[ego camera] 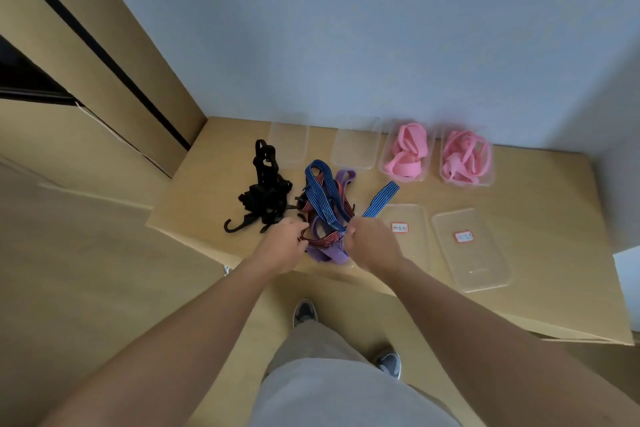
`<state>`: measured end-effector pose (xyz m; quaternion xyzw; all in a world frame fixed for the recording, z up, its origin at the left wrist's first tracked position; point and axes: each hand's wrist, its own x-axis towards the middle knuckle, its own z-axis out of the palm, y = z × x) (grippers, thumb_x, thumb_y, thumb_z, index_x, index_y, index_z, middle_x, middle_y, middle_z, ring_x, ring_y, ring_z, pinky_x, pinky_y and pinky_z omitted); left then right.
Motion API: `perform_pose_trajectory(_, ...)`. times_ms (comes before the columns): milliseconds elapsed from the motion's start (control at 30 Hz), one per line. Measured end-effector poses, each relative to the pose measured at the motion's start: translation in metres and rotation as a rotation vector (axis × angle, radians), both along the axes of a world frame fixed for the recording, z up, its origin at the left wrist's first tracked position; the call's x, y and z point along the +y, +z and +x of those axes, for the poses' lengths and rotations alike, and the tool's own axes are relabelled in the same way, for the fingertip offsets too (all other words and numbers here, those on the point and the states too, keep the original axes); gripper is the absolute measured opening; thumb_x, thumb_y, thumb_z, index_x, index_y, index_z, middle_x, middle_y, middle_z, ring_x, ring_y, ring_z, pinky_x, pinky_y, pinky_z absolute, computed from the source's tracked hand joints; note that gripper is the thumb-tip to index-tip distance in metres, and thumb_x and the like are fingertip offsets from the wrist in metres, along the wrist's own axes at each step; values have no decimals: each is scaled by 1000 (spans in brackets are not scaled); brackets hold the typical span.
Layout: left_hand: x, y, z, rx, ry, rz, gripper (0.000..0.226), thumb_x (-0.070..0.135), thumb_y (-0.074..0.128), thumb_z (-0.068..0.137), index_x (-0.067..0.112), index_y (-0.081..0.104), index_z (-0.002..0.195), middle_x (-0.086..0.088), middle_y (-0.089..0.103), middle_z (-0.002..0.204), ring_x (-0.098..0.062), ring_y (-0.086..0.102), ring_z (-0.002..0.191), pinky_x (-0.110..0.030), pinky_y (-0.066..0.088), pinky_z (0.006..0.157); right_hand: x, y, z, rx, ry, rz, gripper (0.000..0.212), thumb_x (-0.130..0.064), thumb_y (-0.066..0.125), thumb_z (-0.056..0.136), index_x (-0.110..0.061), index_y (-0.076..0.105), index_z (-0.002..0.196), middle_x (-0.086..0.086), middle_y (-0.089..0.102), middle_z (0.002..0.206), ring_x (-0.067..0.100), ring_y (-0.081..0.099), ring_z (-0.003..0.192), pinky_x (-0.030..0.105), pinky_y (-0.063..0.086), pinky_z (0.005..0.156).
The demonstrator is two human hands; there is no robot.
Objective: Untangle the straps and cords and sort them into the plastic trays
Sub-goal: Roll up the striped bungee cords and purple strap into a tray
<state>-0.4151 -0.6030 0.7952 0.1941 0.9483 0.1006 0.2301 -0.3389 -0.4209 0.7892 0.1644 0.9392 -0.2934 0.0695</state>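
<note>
Grey trousers (pixel 346 388) fill the bottom of the head view, with two grey shoes (pixel 304 312) on the floor just past them, and both bare forearms reach up to mid-frame. Right hand (pixel 372 243) is balled into a fist at the right edge of the tangle, clamped round the blue striped strap (pixel 381 199), whose free end runs off up and to the right. Left hand (pixel 282 246) sits at the tangle's left edge, fingers curled down against the red striped strap (pixel 320 237); whether it has a grip, I can't tell. Between the hands a purple strap (pixel 329 253) lies under the striped ones. Just left of that knot, a separate heap of black cords (pixel 266 191), one hook poking out lower left. All of it on the tan cardboard surface (pixel 536 211). Along the wall, upper centre: two empty clear trays (pixel 289 144), then two trays of pink straps (pixel 407 152) to their right. Right of the fist, two labelled trays (pixel 471 250), each with a red sticker, nothing in them.
</note>
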Motion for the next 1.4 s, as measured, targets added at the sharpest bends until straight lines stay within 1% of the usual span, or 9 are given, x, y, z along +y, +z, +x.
perform_pose_trajectory(100,8,-4,3,14,-24,6,41,22,57,102,17,56,143,-6,51,144,-24,54,128,-35,43,106,-8,-8,4,-162,-18,-84,27,-10,43,91,-14,40,64,12,53,78,32,47,73,30,33,58)
perform_pose_trajectory(167,16,-8,3,16,-40,28,36,20,57,102,14,62,137,-8,56,134,-24,58,118,-34,45,100,-12,-14,6,-205,-7,-130,27,-7,43,90,-13,44,64,11,54,81,31,47,75,30,33,59)
perform_pose_trajectory(300,32,-17,2,-52,-26,51,36,22,60,100,14,64,135,-8,60,130,-25,59,115,-38,51,99,-19,-20,6,-206,-57,-241,24,-13,48,95,-8,71,101,13,67,104,32,59,92,25,36,71)
perform_pose_trajectory(667,26,-4,-33,-173,-154,132,7,17,62,97,17,69,97,2,63,96,-21,59,94,-34,46,83,-16,-2,-16,-50,-480,-498,37,-12,54,97,-15,63,132,2,64,132,23,57,124,36,43,106)
perform_pose_trajectory(800,18,24,-54,-206,-220,250,12,14,59,98,19,62,88,6,58,88,-16,54,83,-32,44,75,-12,5,-28,45,-593,-715,25,-8,56,94,-26,72,103,-9,71,97,20,64,98,40,53,87)
perform_pose_trajectory(900,14,45,-67,-221,-287,328,7,12,59,99,14,65,96,4,62,91,-2,51,76,-20,38,71,-7,16,-34,32,-621,-808,15,-20,58,99,-18,73,101,8,75,99,23,67,87,34,50,68)
perform_pose_trajectory(1033,6,65,-82,-241,-327,398,13,10,60,98,21,65,94,14,62,87,8,51,70,-13,36,67,2,34,-34,-71,-646,-910,31,-39,56,100,-13,72,104,4,73,100,20,69,73,31,49,66)
perform_pose_trajectory(1233,3,100,-103,-287,-248,557,16,10,60,98,25,65,102,5,70,99,-25,69,90,-46,58,86,11,43,-36,23,-736,-943,24,-29,61,98,-9,70,107,10,65,104,22,66,75,34,52,70)
perform_pose_trajectory(1400,4,132,-110,-355,-210,692,20,5,60,99,22,67,109,-1,73,101,-22,72,95,-31,59,89,-3,58,-42,102,-716,-1019,22,-8,56,99,-2,65,118,11,67,86,21,63,61,24,51,56)
